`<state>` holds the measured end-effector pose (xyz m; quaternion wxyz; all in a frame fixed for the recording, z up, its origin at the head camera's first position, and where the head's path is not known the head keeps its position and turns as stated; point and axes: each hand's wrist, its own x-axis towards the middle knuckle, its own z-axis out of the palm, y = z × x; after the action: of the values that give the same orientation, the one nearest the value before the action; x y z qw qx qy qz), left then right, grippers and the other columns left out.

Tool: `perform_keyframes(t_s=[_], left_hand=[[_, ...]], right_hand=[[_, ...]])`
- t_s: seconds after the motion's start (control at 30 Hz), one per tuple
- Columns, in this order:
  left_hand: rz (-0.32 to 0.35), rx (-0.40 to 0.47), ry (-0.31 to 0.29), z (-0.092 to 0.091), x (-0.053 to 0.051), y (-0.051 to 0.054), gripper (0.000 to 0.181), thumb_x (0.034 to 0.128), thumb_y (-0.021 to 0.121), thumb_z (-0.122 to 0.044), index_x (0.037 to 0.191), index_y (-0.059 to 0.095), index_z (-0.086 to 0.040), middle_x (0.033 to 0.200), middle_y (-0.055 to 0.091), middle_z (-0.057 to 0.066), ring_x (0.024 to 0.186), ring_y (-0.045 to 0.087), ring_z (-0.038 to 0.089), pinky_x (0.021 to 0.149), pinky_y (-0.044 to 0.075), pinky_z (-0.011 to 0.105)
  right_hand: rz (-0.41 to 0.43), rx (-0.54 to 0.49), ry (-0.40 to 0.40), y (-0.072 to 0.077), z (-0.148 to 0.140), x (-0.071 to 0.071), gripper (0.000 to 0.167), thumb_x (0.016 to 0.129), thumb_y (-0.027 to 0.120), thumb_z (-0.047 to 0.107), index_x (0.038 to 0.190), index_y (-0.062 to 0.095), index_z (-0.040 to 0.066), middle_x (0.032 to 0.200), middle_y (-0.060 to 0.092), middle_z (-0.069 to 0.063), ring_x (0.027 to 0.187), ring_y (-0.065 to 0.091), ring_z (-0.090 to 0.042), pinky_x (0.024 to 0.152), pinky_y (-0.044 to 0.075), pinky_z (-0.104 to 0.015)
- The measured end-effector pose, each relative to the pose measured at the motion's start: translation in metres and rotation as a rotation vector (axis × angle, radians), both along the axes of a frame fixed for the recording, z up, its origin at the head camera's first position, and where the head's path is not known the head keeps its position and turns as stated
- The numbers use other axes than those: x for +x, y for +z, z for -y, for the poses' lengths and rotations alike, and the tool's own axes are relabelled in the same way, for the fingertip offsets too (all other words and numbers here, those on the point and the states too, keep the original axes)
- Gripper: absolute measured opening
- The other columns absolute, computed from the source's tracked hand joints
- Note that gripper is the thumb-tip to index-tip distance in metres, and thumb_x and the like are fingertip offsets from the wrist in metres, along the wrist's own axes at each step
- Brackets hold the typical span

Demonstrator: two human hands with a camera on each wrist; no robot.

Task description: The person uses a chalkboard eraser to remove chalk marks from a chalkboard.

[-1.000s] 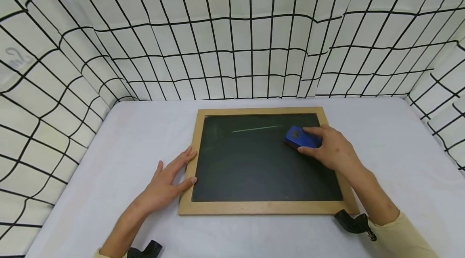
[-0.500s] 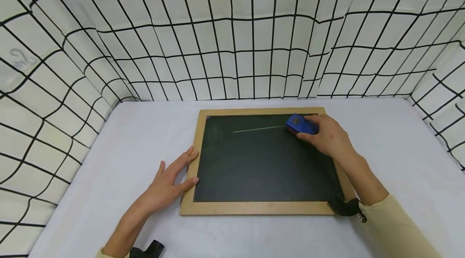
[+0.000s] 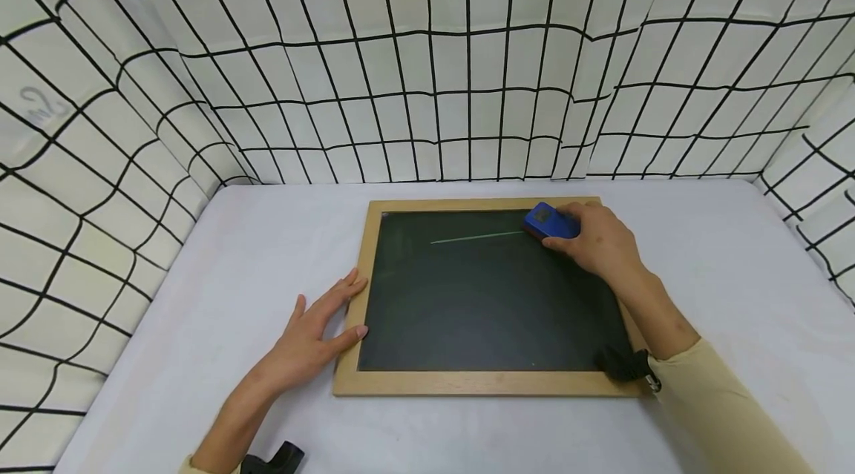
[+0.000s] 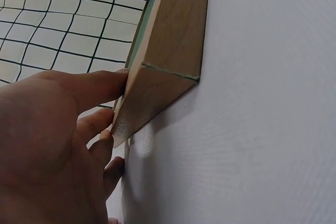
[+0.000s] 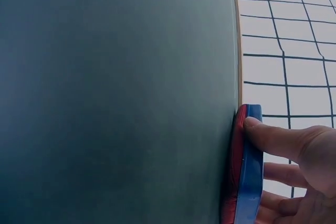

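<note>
A chalkboard [image 3: 487,303] with a wooden frame lies on the white cloth, a thin pale chalk line [image 3: 476,238] near its top. My right hand [image 3: 604,244] grips a blue eraser [image 3: 551,222] at the board's upper right, by the right end of the line. In the right wrist view the eraser's red pad [image 5: 236,166] lies against the board, thumb on one side and fingers on the other. My left hand [image 3: 303,344] rests with spread fingers on the frame's left side; in the left wrist view its thumb touches the wooden edge [image 4: 157,90].
A white wall with a black grid [image 3: 434,66] stands behind the table and along both sides. White cloth [image 3: 427,433] covers the table around the board. A black wrist mount [image 3: 621,364] hangs over the board's lower right corner; another [image 3: 272,459] is at the bottom left.
The right hand has moved the eraser up and slightly left, from right of the line to the upper edge of the board. The left hand stays on the frame.
</note>
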<state>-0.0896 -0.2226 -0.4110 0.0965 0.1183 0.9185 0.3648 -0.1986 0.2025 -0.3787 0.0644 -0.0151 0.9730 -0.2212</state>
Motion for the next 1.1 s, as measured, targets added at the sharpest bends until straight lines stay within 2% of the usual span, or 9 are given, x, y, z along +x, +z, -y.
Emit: perform_keyframes(t_s=[0.3, 0.5, 0.77, 1.1], left_hand=[[-0.009, -0.003, -0.008, -0.002, 0.000, 0.001, 0.070, 0.0982, 0.071, -0.034, 0.160, 0.042, -0.022, 0.175, 0.026, 0.008, 0.160, 0.023, 0.044, 0.120, -0.010, 0.079], [-0.017, -0.012, -0.008, -0.002, 0.001, 0.001, 0.070, 0.0984, 0.071, -0.034, 0.160, 0.042, -0.020, 0.174, 0.026, 0.010, 0.160, 0.023, 0.044, 0.120, -0.009, 0.079], [-0.019, -0.005, -0.007, -0.002, 0.002, -0.002, 0.070, 0.0988, 0.071, -0.034, 0.161, 0.041, -0.021, 0.175, 0.025, 0.010, 0.160, 0.023, 0.044, 0.121, -0.010, 0.078], [-0.016, 0.002, -0.006, -0.002, 0.003, 0.000, 0.070, 0.0990, 0.070, -0.033, 0.161, 0.041, -0.020, 0.175, 0.025, 0.010, 0.160, 0.022, 0.044, 0.121, -0.010, 0.079]], right_hand=[[-0.048, -0.062, -0.035, -0.004, 0.001, -0.001, 0.070, 0.092, 0.079, 0.039, 0.148, 0.056, 0.005, 0.151, 0.054, -0.028, 0.130, 0.057, -0.048, 0.102, 0.051, -0.062], [-0.027, -0.153, -0.065, -0.008, -0.001, -0.003, 0.071, 0.091, 0.080, 0.039, 0.149, 0.056, 0.006, 0.153, 0.050, -0.030, 0.133, 0.054, -0.049, 0.107, 0.047, -0.062], [-0.044, -0.232, -0.056, -0.013, 0.004, -0.007, 0.070, 0.090, 0.082, 0.035, 0.148, 0.057, 0.005, 0.155, 0.047, -0.031, 0.140, 0.048, -0.049, 0.113, 0.044, -0.062], [-0.066, -0.265, -0.024, -0.017, 0.025, -0.009, 0.068, 0.089, 0.083, 0.034, 0.147, 0.059, 0.006, 0.150, 0.053, -0.028, 0.132, 0.055, -0.045, 0.108, 0.049, -0.058]])
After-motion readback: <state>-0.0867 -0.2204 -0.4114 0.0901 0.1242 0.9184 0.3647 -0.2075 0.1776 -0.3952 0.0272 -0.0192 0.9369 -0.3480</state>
